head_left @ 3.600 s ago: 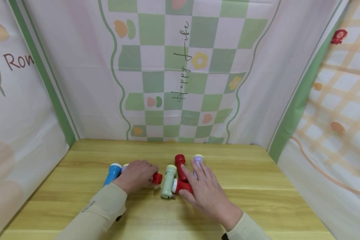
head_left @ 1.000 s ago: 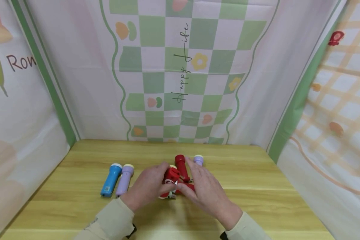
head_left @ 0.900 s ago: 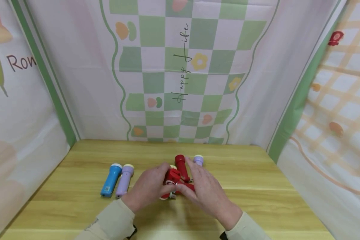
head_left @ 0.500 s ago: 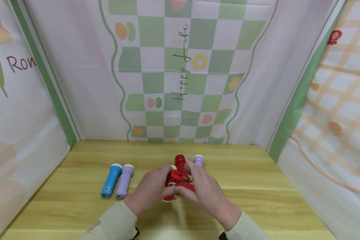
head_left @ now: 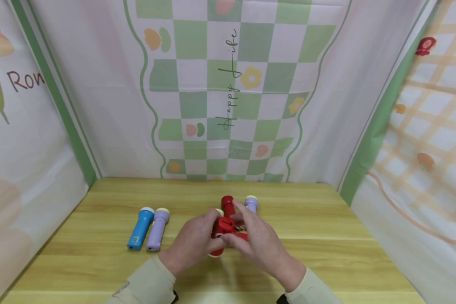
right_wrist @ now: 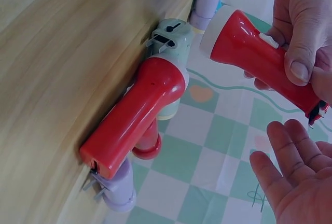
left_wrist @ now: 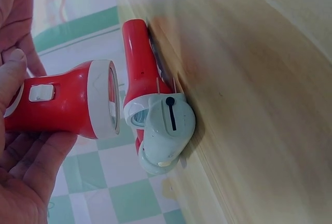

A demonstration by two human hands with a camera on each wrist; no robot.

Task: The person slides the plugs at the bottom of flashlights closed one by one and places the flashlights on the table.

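A red torch with a white lens rim [head_left: 224,226] is held by my left hand [head_left: 191,240], its lens end tipped down towards the table. A white switch sits on its side in the left wrist view. My right hand [head_left: 266,245] stays close on the other side, fingers loosely spread, its thumb near the torch's tail. In the right wrist view, dark and metal bits show at that tail. Below lie a pale green torch [left_wrist: 171,125], mostly hidden from the head view, and a second red torch [right_wrist: 135,110] whose white rim faces the green one's side. Both have metal prongs beside them.
Behind the hands lies a third red torch [head_left: 228,204], with a lavender torch [head_left: 251,203] to its right. Farther left, a blue torch [head_left: 141,228] and another lavender torch [head_left: 158,230] lie side by side. A patterned cloth [head_left: 228,84] hangs behind the wooden table [head_left: 308,202].
From the left side my left hand has come to the middle, bringing the red torch beside my right hand and uncovering the blue and lavender torches. Lately the held torch has shifted slightly right.
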